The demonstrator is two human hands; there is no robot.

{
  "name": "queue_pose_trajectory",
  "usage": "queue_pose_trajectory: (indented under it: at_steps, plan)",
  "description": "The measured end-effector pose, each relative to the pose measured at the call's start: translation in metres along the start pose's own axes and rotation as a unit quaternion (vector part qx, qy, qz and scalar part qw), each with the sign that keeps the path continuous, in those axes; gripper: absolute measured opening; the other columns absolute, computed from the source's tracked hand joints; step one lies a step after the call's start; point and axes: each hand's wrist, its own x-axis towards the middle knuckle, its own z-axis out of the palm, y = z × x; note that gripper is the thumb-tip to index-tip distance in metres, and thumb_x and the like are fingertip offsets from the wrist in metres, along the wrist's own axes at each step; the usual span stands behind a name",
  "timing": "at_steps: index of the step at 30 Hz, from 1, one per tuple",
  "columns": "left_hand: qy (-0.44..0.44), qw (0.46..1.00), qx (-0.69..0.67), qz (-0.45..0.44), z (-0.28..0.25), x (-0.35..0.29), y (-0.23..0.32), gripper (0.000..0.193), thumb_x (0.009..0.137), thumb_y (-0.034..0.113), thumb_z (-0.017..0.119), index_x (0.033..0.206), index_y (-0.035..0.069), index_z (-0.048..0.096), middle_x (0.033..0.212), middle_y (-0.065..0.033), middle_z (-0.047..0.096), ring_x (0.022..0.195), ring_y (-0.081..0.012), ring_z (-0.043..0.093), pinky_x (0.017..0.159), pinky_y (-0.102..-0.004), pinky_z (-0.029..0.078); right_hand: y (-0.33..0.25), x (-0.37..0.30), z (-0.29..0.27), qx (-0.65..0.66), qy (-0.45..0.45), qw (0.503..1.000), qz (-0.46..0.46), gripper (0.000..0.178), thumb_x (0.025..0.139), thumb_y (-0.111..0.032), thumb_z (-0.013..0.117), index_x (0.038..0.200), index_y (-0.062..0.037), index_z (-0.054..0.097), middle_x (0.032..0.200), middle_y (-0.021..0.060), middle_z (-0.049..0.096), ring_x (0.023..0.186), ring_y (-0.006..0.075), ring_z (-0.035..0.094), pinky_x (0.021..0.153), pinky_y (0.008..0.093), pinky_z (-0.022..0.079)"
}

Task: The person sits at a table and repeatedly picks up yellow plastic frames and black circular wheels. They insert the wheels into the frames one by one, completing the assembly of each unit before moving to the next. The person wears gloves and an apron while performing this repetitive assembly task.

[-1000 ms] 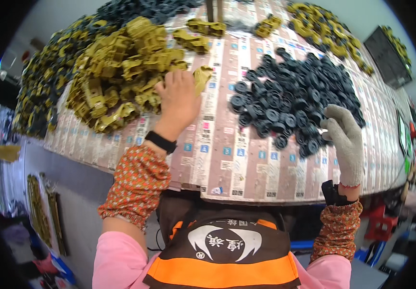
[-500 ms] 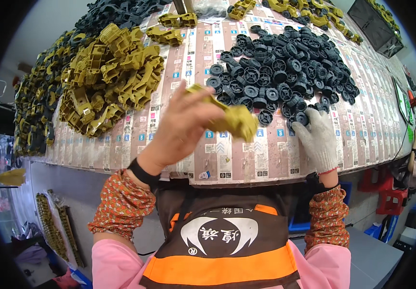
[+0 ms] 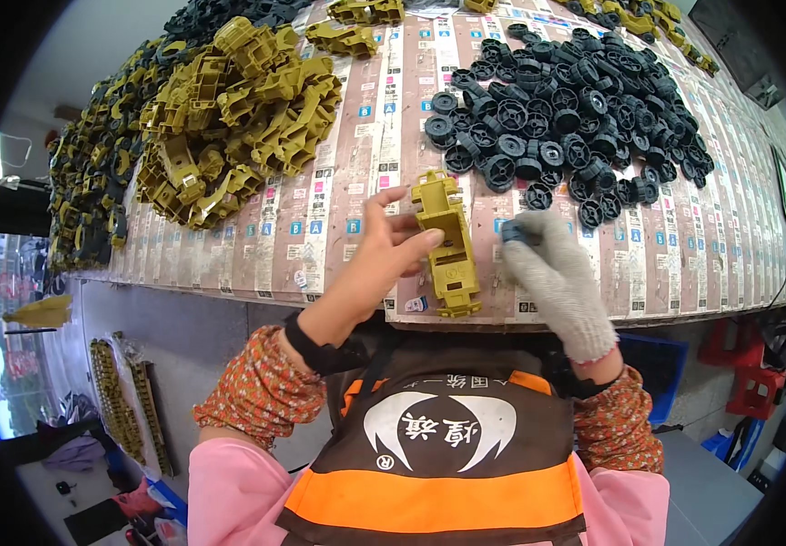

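My bare left hand (image 3: 367,262) grips an olive-yellow plastic toy vehicle body (image 3: 455,275) by its left side, the long piece pointing away from me near the table's front edge. To its right, my right hand (image 3: 558,284), in a pale knit glove, pinches a small dark toy wheel (image 3: 518,234), partly hidden by the fingers. A gap separates the wheel from the body. Just beyond my right hand spreads a heap of dark toy wheels (image 3: 564,123). Further left lies a pile of olive-yellow vehicle bodies (image 3: 240,118).
Bodies with dark wheels fitted (image 3: 92,173) are heaped along the table's left edge. More dark parts (image 3: 229,13) lie at the far left. The table (image 3: 356,182) is covered with printed sheeting. Red stools (image 3: 757,391) stand beyond its right front edge.
My right hand has come away from the heap toward me and left with a wheel. My left hand has turned the vehicle body from slanting to nearly upright in view.
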Motion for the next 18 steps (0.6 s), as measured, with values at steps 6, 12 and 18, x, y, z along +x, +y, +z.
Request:
queue_pose_trajectory:
  at_steps: [6,12,18]
  plan:
    - [-0.027,0.997,-0.065,0.019,0.019,0.009,-0.007,0.079,0.096,0.037,0.083,0.152,0.006,0.037,0.132,-0.0149,0.061,0.117,-0.0214,0.065,0.091,-0.0398,0.058,0.001,-0.014,0.041,0.014,-0.061,0.996,-0.056,0.036,0.103,-0.015,0.065,0.134,0.0018,0.059,0.115,0.0125,0.068,0.1,0.0171,0.069,0.085,0.0349,0.058]
    - [-0.168,0.937,-0.286,-0.107,0.003,-0.02,-0.002,0.054,0.106,0.045,0.068,0.141,0.009,0.051,0.111,-0.0049,0.069,0.089,-0.0137,0.074,0.075,-0.0319,0.065,-0.019,-0.02,0.017,0.185,-0.054,0.981,0.031,0.044,0.108,-0.012,0.057,0.148,0.0035,0.049,0.123,0.0115,0.064,0.102,0.0161,0.068,0.091,0.0315,0.057]
    - [-0.153,0.942,-0.29,-0.07,0.023,-0.048,0.0,0.065,0.105,0.047,0.07,0.15,0.008,0.043,0.124,-0.0049,0.065,0.105,-0.0132,0.069,0.085,-0.031,0.062,-0.011,-0.026,0.028,0.171,-0.074,0.982,-0.009,0.044,0.109,-0.012,0.053,0.151,0.0019,0.05,0.13,0.0095,0.063,0.113,0.0145,0.062,0.099,0.0316,0.052]
